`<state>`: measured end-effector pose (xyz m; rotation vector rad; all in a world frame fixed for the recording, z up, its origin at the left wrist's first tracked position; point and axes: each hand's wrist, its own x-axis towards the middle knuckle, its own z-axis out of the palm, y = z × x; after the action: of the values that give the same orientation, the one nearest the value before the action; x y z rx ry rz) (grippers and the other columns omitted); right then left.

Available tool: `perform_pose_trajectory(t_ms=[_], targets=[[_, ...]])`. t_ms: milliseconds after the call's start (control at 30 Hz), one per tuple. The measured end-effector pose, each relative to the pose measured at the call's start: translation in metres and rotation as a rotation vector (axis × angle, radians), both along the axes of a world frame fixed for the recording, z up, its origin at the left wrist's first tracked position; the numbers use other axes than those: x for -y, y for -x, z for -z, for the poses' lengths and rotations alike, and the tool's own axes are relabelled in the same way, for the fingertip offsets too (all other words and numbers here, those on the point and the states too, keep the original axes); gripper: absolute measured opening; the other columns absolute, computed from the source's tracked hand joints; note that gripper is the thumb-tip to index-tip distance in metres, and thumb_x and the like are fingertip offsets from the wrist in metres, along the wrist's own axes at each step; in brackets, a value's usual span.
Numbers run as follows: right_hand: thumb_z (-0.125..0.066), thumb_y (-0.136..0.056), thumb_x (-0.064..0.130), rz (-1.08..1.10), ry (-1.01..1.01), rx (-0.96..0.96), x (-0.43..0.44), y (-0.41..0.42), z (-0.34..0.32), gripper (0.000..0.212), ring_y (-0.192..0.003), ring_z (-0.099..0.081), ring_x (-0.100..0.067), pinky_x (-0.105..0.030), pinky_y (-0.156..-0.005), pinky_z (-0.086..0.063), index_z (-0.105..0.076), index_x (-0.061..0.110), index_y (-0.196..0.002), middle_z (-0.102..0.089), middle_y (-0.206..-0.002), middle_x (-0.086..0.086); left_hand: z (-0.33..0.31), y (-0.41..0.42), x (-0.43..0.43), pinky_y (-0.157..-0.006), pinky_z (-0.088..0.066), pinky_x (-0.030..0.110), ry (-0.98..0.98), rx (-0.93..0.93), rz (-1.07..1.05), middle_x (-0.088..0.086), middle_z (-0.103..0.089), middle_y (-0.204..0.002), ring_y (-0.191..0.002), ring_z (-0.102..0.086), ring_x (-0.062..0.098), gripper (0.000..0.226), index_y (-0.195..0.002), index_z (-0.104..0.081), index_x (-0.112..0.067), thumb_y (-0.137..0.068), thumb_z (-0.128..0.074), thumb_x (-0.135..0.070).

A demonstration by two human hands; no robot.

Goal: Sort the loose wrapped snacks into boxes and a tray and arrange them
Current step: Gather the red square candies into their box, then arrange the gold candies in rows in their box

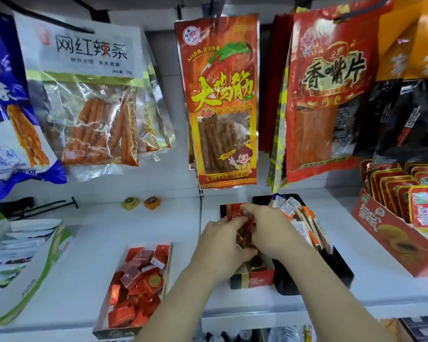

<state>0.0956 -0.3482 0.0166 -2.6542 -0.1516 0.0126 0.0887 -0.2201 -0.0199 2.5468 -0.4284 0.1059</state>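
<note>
hands meet over the black-and-red box (253, 281): left hand (221, 245) and right hand (269, 228) both curl their fingers round red wrapped snacks (237, 219) heaped inside it. just right of the box, touching it, a black tray (336, 267) holds white-and-orange stick snacks (304, 218). left of the box, apart from it, a white box (143, 243) is filled with red square snacks (136, 277). behind and left of the black-and-red box, a gold snack (130, 203) and an orange snack (152, 202) lie loose

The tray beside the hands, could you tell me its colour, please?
Black tray, clearest in the head view.
</note>
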Motion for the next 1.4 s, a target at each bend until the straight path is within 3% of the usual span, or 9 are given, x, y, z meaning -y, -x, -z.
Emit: perform_pose_trajectory(t_ms=[233, 433, 600, 733, 833, 967, 1067, 1233, 1400], targets=[[-0.056, -0.082, 0.009, 0.065, 0.04, 0.054, 0.007, 0.003, -0.002, 0.042, -0.099, -0.062, -0.023, -0.037, -0.079, -0.055, -0.059, 0.026, -0.12, -0.065, -0.11, -0.003, 0.0, 0.001, 0.004, -0.089, -0.045, 0.032, -0.064, 0.113, -0.029, -0.003, -0.055, -0.129, -0.113, -0.05, 0.022, 0.058, -0.146, -0.022, -0.037, -0.094, -0.046, -0.047], [-0.055, -0.089, 0.029, 0.009, 0.199, -0.056, 0.012, 0.013, 0.0, 0.019, -0.095, -0.062, -0.027, -0.035, -0.073, -0.052, -0.062, 0.021, -0.105, -0.066, -0.104, -0.005, -0.017, 0.007, -0.01, -0.097, -0.039, 0.03, -0.067, 0.071, -0.116, -0.001, -0.046, -0.135, -0.121, -0.041, 0.021, 0.057, -0.143, -0.031, -0.031, -0.09, -0.051, -0.026], [-0.038, -0.079, 0.079, 0.028, 0.386, -0.15, -0.009, 0.028, -0.01, 0.074, -0.117, -0.048, -0.031, -0.042, -0.086, -0.046, -0.057, 0.018, -0.115, -0.057, -0.121, -0.01, -0.034, 0.02, -0.055, -0.101, -0.037, 0.044, -0.429, -0.097, -0.283, 0.0, -0.029, -0.15, -0.137, -0.021, 0.026, 0.064, -0.144, -0.026, -0.036, -0.087, -0.05, -0.047], [-0.027, -0.071, 0.089, 0.032, 0.481, -0.244, -0.031, 0.034, -0.003, 0.099, -0.132, -0.033, -0.038, -0.046, -0.098, -0.038, -0.038, 0.016, -0.138, -0.043, -0.14, -0.017, -0.016, 0.034, -0.096, -0.111, -0.024, 0.057, -0.462, -0.433, -0.377, -0.004, 0.012, -0.159, -0.145, 0.008, 0.032, 0.09, -0.148, 0.001, -0.042, -0.079, -0.055, -0.057], [-0.044, -0.074, 0.08, 0.016, 0.52, -0.2, -0.041, 0.035, 0.004, 0.098, -0.128, -0.038, -0.04, -0.046, -0.099, -0.037, -0.022, 0.017, -0.145, -0.04, -0.14, -0.022, -0.008, 0.033, -0.112, -0.113, -0.024, 0.053, -0.439, -0.459, -0.376, -0.001, 0.012, -0.159, -0.144, 0.006, 0.035, 0.087, -0.148, -0.001, -0.043, -0.081, -0.056, -0.046], [-0.063, -0.076, 0.052, 0.027, 0.325, -0.179, -0.043, 0.031, 0.01, 0.077, -0.098, -0.053, -0.035, -0.038, -0.079, -0.048, -0.024, 0.025, -0.138, -0.036, -0.124, -0.019, -0.008, 0.032, -0.123, -0.114, -0.025, 0.047, -0.381, -0.452, -0.345, 0.001, 0.003, -0.16, -0.145, 0.002, 0.033, 0.082, -0.148, -0.008, -0.044, -0.081, -0.056, -0.042], [-0.064, -0.075, 0.046, 0.015, 0.202, -0.167, -0.05, 0.029, 0.013, 0.074, -0.079, -0.05, -0.029, -0.032, -0.068, -0.048, -0.024, 0.028, -0.134, -0.03, -0.117, -0.012, -0.008, 0.029, -0.13, -0.113, -0.028, 0.044, -0.367, -0.403, -0.358, 0.0, -0.001, -0.16, -0.145, -0.002, 0.029, 0.086, -0.149, -0.011, -0.042, -0.078, -0.06, -0.043], [-0.063, -0.072, 0.053, -0.002, 0.047, -0.126, -0.074, 0.027, 0.019, 0.079, -0.088, -0.055, -0.032, -0.037, -0.076, -0.053, -0.023, 0.032, -0.137, -0.03, -0.112, -0.006, -0.005, 0.019, -0.148, -0.112, -0.03, 0.043, -0.341, -0.379, -0.43, 0.002, -0.007, -0.159, -0.144, -0.006, 0.027, 0.087, -0.15, -0.014, -0.037, -0.076, -0.061, -0.044], [-0.052, -0.067, 0.08, -0.038, -0.029, -0.16, -0.103, 0.023, 0.029, 0.1, -0.11, -0.051, -0.033, -0.041, -0.087, -0.05, -0.011, 0.034, -0.145, -0.033, -0.122, -0.007, -0.007, 0.004, -0.158, -0.111, -0.029, 0.049, -0.331, -0.385, -0.481, 0.002, -0.014, -0.157, -0.142, -0.012, 0.029, 0.083, -0.149, -0.016, -0.033, -0.079, -0.057, -0.05]])
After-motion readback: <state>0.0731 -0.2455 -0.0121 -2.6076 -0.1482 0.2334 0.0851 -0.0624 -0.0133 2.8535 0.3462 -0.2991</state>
